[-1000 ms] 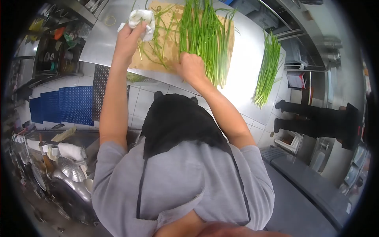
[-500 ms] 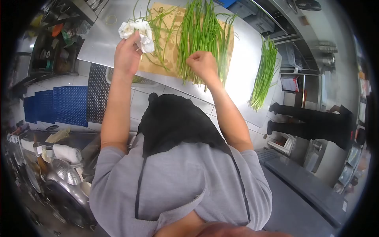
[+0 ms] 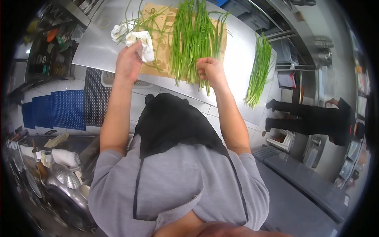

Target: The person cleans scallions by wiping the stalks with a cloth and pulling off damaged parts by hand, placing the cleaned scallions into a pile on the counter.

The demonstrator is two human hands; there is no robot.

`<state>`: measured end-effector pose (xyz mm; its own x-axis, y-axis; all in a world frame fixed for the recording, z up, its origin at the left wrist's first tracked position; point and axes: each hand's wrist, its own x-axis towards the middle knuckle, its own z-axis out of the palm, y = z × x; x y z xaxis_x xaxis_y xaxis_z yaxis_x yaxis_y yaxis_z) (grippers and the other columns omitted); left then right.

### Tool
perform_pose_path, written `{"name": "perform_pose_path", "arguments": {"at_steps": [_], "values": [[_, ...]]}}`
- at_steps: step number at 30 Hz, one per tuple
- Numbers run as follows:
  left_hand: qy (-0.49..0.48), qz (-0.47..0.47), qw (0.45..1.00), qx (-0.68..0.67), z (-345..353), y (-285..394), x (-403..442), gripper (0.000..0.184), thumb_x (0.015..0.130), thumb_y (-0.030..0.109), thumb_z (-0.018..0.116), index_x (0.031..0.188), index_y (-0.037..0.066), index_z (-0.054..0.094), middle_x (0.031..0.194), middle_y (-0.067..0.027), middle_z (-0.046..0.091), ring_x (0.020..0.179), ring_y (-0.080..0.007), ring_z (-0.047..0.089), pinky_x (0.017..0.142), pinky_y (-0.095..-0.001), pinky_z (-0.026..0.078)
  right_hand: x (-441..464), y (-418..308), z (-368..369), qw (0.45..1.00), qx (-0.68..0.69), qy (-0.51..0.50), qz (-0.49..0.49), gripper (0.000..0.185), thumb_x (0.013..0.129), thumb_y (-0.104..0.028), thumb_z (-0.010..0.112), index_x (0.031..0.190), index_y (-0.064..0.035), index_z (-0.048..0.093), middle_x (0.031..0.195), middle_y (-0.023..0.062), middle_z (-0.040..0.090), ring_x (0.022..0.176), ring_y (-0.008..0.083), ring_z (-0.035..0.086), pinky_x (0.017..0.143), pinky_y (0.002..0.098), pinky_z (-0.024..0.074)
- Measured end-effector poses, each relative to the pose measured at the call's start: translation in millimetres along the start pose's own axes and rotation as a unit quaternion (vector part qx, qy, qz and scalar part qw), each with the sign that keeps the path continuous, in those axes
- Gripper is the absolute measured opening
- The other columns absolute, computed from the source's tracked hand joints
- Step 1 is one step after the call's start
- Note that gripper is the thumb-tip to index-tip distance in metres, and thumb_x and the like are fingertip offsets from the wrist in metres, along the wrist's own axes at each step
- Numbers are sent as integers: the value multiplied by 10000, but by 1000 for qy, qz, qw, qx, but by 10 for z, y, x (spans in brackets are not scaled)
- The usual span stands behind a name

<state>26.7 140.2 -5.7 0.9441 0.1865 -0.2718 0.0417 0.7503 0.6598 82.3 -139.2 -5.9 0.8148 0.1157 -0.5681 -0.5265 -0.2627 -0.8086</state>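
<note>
- Pinches a crumpled white wad (image 3: 147, 44) between the left fingers (image 3: 136, 46); cannot tell cloth from paper.
- Curls the right fingers (image 3: 203, 65) in at the pale lower ends of the larger bundle (image 3: 191, 39) of green stalks; cannot tell whether pinching any.
- Seems to be at sorting through stalk ends; likely calls next for a light pinch, freeing single stalks without dragging neighbours.
- Counts two bundles: the larger on one brown sheet (image 3: 148, 71), the smaller bundle (image 3: 258, 71) well apart, to the right, on the bare metal surface (image 3: 241, 67).
- Counts several loose stalks (image 3: 148, 23) left of the larger bundle, too tangled for a number.
- Counts one other white lump (image 3: 119, 33) beside the wad, perhaps joined, and one yellowish ring (image 3: 104, 22) farther left.
</note>
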Motion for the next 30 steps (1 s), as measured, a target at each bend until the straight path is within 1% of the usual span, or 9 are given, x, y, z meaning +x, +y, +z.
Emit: {"name": "perform_pose_path", "arguments": {"at_steps": [4,7,10,13,18,22,25,28,30], "values": [[1,-12,1000,7,23,-81,-35,385,962,127,541,1315,-12,474,1256,-97,593,1139,-215,593,961,-381,489,28,-11,-115,1000,21,-3,18,124,873,-96,610,970,-25,641,757,26,614,620,108,563,528,267,476],[-2,-12,1000,12,79,-145,-82,374,956,117,546,1303,-9,481,1248,-95,597,1137,-213,595,961,-379,493,-17,-50,-154,999,43,9,14,107,859,-86,613,913,1,645,719,56,617,565,126,562,486,254,458],[-11,-24,1000,13,99,-215,-113,356,949,99,551,1286,-4,497,1219,-87,612,1113,-204,609,945,-365,506,25,-85,-178,1000,25,1,-3,102,864,-97,610,899,-10,651,720,58,620,561,128,563,494,252,462],[-12,-28,999,15,127,-280,-152,343,944,81,553,1274,-2,510,1194,-82,626,1085,-192,623,929,-349,519,68,-177,-190,1000,1,-24,3,129,886,-123,599,956,-25,646,760,28,614,620,115,568,550,264,478],[-23,-35,999,-8,204,-338,-237,308,926,102,586,1207,-23,558,1142,-99,653,1034,-191,644,893,-331,522,6,-193,-171,1000,2,-25,0,82,869,-111,648,924,-51,639,789,20,628,672,111,589,572,272,484],[-39,-84,996,-8,320,-392,-287,343,949,146,542,1238,-38,536,1180,-142,644,1080,-226,634,935,-367,512,-106,-205,-140,997,59,-44,11,89,860,-119,679,924,-70,640,806,-1,631,701,102,589,619,281,484],[-54,-115,991,-28,344,-507,-280,371,956,161,509,1259,-54,513,1195,-169,636,1105,-245,624,955,-389,504,-220,-279,-66,995,94,-32,-11,64,825,-94,714,859,-82,661,755,-8,638,644,98,582,535,265,472],[-69,-128,988,-60,419,-571,-284,388,944,152,496,1270,-58,496,1195,-178,634,1113,-250,616,960,-398,500,-374,-377,-1,993,93,-57,-47,82,807,-100,730,866,-71,681,751,-7,643,647,93,584,534,254,464],[-82,-135,985,-71,471,-585,-300,401,931,140,495,1279,-60,484,1199,-179,630,1116,-255,612,968,-401,493,-473,-423,65,993,71,-72,-60,91,811,-110,724,878,-67,680,791,-8,654,681,80,584,559,248,460]]}}
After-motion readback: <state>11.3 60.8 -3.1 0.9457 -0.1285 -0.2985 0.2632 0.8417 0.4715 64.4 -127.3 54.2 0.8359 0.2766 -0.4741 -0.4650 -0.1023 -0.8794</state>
